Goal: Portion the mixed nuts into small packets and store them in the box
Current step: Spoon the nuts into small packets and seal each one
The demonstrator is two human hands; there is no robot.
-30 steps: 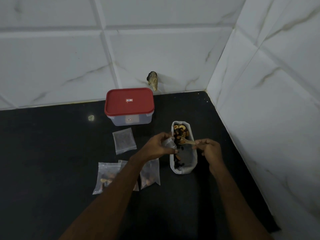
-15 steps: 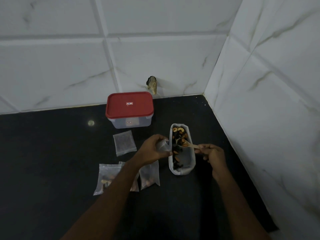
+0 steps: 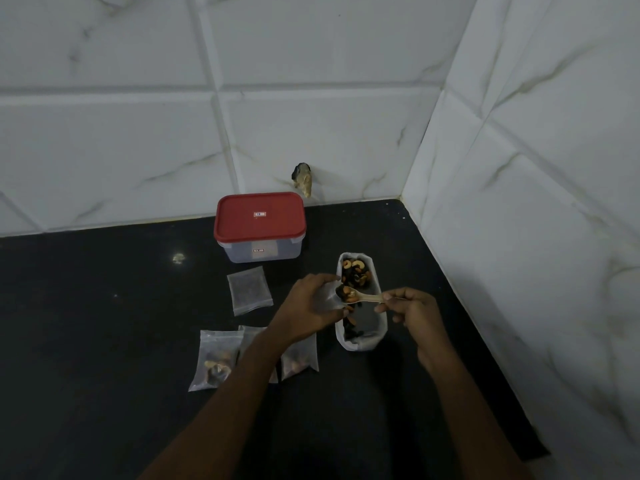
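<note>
The left hand (image 3: pixel 304 306) pinches a small clear packet (image 3: pixel 327 296) by its mouth, just over the left rim of the white paper tray (image 3: pixel 379 329). The right hand (image 3: pixel 412 313) pinches the handle of a pale spoon (image 3: pixel 365 298) between thumb and fingertips. The spoon's bowl, loaded with nuts, sits at the packet's opening. Mixed nuts (image 3: pixel 355 271) lie mostly at the tray's far end, with a few at the near end.

The red-lidded plastic box (image 3: pixel 259 221) stands shut near the back wall, behind the tray and to its left. An empty packet (image 3: pixel 249 294) lies flat between the box and the left forearm. Three filled packets lie nearer: one (image 3: pixel 216 358) in plain view, while the forearm crosses the middle packet (image 3: pixel 252 336) and the corner of the right packet (image 3: pixel 301 355). All rest on the black countertop (image 3: pixel 104 323), in a corner of white marble tiles (image 3: pixel 519 237).
</note>
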